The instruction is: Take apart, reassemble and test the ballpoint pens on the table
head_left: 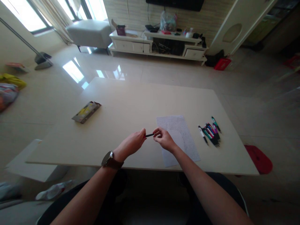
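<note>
A thin dark pen (pixel 149 135) is held level between my two hands above the white table (pixel 131 103). My left hand (pixel 134 142), with a watch on its wrist, is closed round the pen's left end. The fingertips of my right hand (pixel 165 139) pinch the pen's other end; exactly what they grip there is too small to make out. Under my right hand and forearm lies a sheet of paper (pixel 187 145) with dense lines on it. Right of the paper, several pens (pixel 212 134) with coloured barrels lie in a loose bunch.
A flat grey and yellow packet (pixel 86 112) lies at the table's left. Beyond the far edge stand a white TV cabinet (pixel 131 46) and a grey bench (pixel 90 32). By the right corner is a red stool (pixel 259 159). A dustpan (pixel 43 61) stands on the floor at left.
</note>
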A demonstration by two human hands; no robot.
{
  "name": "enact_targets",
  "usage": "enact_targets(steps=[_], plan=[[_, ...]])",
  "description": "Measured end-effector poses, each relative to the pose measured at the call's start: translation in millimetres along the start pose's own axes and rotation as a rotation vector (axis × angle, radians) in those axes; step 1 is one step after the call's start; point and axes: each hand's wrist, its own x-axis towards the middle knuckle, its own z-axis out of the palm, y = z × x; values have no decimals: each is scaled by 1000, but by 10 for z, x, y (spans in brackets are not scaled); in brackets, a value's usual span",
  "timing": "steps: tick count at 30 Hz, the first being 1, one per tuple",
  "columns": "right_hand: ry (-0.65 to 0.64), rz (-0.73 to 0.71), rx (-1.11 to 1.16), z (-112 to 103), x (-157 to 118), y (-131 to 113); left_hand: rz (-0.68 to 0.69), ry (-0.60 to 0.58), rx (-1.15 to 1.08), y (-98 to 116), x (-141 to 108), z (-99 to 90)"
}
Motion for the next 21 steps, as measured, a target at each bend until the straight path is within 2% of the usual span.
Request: enact_targets(steps=[4, 6, 9, 15, 19, 21], plan=[[-21, 81, 2, 1, 5, 26, -14, -22, 9, 29, -14, -31], [-35, 56, -7, 2, 8, 32, -10, -26, 12, 31, -22, -37], [16, -25, 53, 0, 11, 27, -5, -6, 8, 21, -25, -31], [-43, 36, 14, -20, 4, 50, 6, -20, 25, 2, -19, -8], [18, -48, -8, -24, -5, 38, 6, -5, 47, -11, -26, 1], [27, -26, 4, -15, -6, 21, 15, -1, 46, -12, -27, 3]])
